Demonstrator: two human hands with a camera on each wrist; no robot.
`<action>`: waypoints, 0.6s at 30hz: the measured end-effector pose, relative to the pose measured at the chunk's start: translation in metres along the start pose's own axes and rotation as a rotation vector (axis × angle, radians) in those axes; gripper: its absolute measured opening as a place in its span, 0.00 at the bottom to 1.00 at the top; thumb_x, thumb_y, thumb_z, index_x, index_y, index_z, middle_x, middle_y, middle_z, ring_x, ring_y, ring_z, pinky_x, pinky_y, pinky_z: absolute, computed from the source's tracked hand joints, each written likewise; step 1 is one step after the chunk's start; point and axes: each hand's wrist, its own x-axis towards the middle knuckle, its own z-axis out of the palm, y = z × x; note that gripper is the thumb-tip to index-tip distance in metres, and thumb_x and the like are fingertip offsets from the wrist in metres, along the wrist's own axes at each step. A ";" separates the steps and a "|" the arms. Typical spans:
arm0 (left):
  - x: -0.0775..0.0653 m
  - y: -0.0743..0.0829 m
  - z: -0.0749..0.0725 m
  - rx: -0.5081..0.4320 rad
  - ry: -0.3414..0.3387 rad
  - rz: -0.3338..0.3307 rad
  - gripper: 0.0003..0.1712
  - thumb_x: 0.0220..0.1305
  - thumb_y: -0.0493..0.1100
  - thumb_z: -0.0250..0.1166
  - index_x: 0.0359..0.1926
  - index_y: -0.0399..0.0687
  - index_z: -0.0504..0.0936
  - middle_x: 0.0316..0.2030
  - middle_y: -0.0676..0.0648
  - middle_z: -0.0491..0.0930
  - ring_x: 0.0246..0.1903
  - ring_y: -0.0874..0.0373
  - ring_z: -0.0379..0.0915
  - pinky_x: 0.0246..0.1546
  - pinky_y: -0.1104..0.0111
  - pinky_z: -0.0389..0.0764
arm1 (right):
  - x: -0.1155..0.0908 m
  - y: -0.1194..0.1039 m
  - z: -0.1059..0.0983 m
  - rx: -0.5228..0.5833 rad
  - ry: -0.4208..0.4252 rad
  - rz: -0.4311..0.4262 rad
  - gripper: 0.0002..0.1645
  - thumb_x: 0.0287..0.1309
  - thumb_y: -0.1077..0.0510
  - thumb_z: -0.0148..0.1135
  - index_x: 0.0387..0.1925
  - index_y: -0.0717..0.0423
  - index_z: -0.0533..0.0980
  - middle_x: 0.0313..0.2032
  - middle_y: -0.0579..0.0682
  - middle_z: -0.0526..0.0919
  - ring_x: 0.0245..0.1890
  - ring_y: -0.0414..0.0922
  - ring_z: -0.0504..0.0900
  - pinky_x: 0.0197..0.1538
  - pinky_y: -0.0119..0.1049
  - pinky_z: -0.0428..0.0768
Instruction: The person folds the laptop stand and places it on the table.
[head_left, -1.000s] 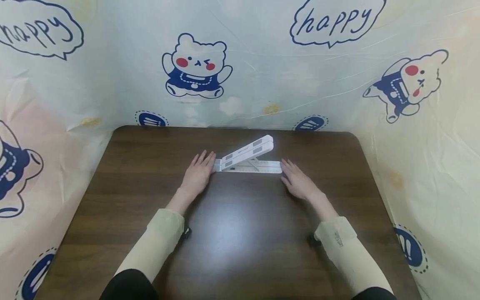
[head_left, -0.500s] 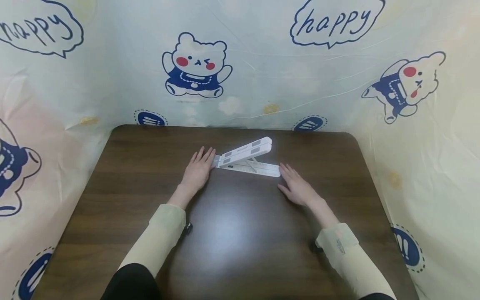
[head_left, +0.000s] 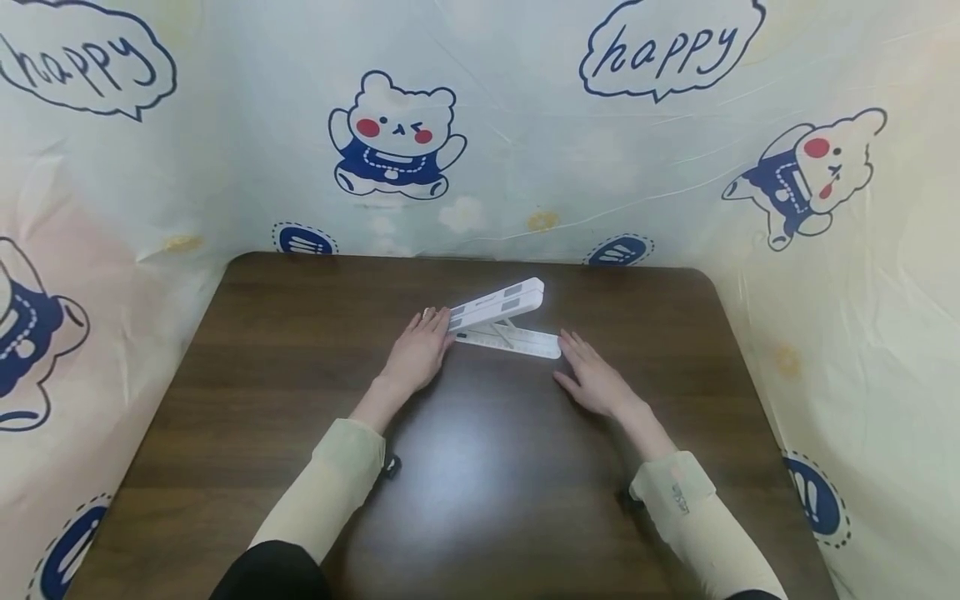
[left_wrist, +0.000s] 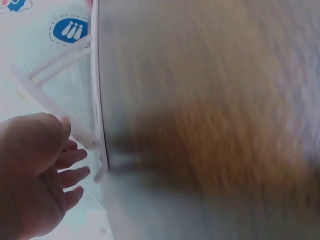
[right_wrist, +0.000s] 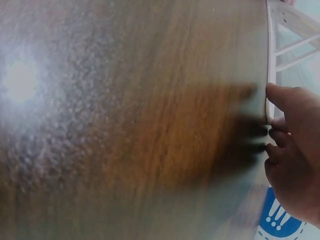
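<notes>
A white folding laptop stand point(head_left: 498, 305) sits near the back of the table, its upper arm point(head_left: 506, 302) raised at a slant over its flat base point(head_left: 517, 341), with a thin strut between them. My left hand point(head_left: 417, 350) is at the stand's hinge end, fingertips against the lower end of the slanted arm; in the left wrist view its fingers point(left_wrist: 75, 177) are spread and slightly bent. At the base's other end, my right hand point(head_left: 597, 377) touches the tip with extended fingers. The right wrist view shows its thumb point(right_wrist: 280, 95) beside the base.
The dark brown wooden table point(head_left: 465, 483) reflects a bright light at its middle. A pale curtain point(head_left: 525, 150) with printed bears encloses the table's back and both sides. Its back edge lies a short way behind the stand.
The stand has turned slightly, its right end coming nearer to me. My left hand has shifted right, from the stand's left end onto the arm's lower end. My right hand followed the base slightly.
</notes>
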 end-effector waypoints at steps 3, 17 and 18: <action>0.002 0.006 0.000 -0.061 0.000 0.000 0.37 0.88 0.52 0.54 0.84 0.33 0.61 0.83 0.34 0.65 0.84 0.37 0.61 0.87 0.44 0.61 | 0.000 0.000 0.002 0.006 0.009 -0.002 0.46 0.82 0.47 0.60 0.87 0.60 0.54 0.89 0.60 0.52 0.90 0.60 0.51 0.90 0.59 0.55; 0.029 -0.008 0.051 -0.160 0.101 -0.006 0.42 0.88 0.60 0.50 0.87 0.39 0.58 0.85 0.35 0.61 0.83 0.38 0.62 0.81 0.43 0.72 | -0.010 -0.007 0.004 0.001 0.014 -0.027 0.49 0.80 0.46 0.64 0.88 0.59 0.53 0.88 0.59 0.53 0.90 0.60 0.51 0.89 0.60 0.57; 0.027 -0.004 0.044 -0.151 0.099 -0.007 0.41 0.88 0.60 0.50 0.86 0.38 0.58 0.85 0.34 0.62 0.83 0.38 0.62 0.81 0.43 0.71 | -0.012 -0.007 0.005 -0.001 0.016 -0.029 0.49 0.80 0.46 0.64 0.88 0.60 0.53 0.88 0.59 0.53 0.90 0.60 0.52 0.89 0.60 0.57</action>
